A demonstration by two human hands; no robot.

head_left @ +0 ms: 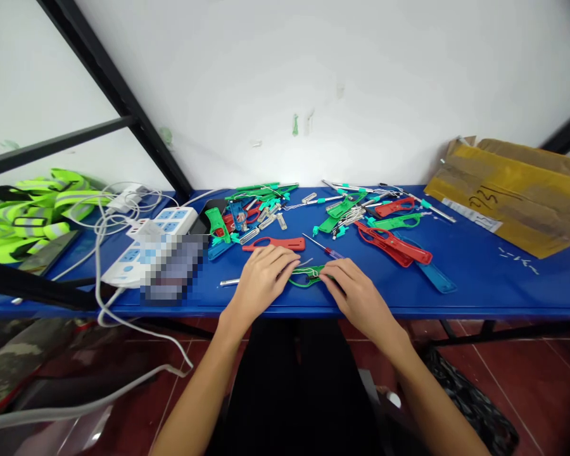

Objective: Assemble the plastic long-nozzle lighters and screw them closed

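Note:
Both hands work on a green long-nosed lighter (306,278) lying at the table's front edge, its casing uncovered and thin wires showing inside. My left hand (266,272) is closed over its nozzle side, and the metal tube (229,282) sticks out to the left. At the handle end, the fingers of my right hand (354,288) are closed on the casing. What lies under the fingertips is partly hidden. Just beyond the hands are a red casing half (278,244) and a screwdriver (330,251) with a clear purplish handle.
Green, red and blue lighter casings (394,244), metal tubes, wires and small clear tanks (267,221) lie in heaps at the back. Left stand a white power strip (168,221), a blurred-out phone (175,269) and neon reflective straps (33,215). A taped cardboard box (517,190) sits at right.

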